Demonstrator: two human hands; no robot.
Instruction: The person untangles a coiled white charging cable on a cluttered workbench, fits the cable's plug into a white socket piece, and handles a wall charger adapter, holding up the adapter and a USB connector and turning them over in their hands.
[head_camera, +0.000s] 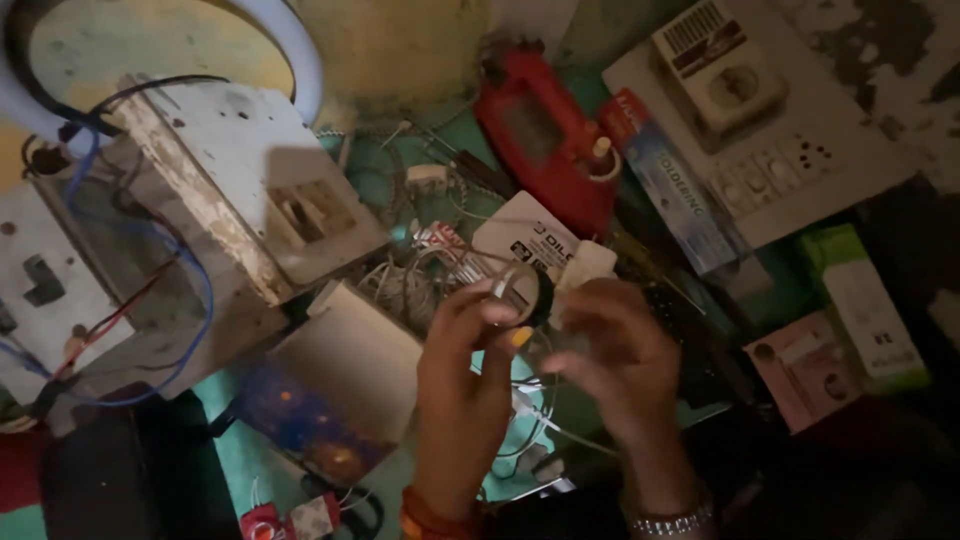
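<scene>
Frame centre: left hand (462, 372) fingers pinch small round ring part (517, 285); right hand (610, 355) fingers closed on white adapter (583, 268) touching it, w/ white wire (545, 420) hanging below. Red tool (545, 135) upper centre on bench (250, 450).

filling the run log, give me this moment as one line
left hand: pinches small ring-shaped part | right hand: holds white piece beside it | below: cluttered bench

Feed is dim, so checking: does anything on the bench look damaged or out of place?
Yes. The white switch box at left lies tilted, its edge chipped, with loose blue and red wires hanging out. The left hand and right hand hold a small ring-shaped part over a cluttered surface.
</scene>
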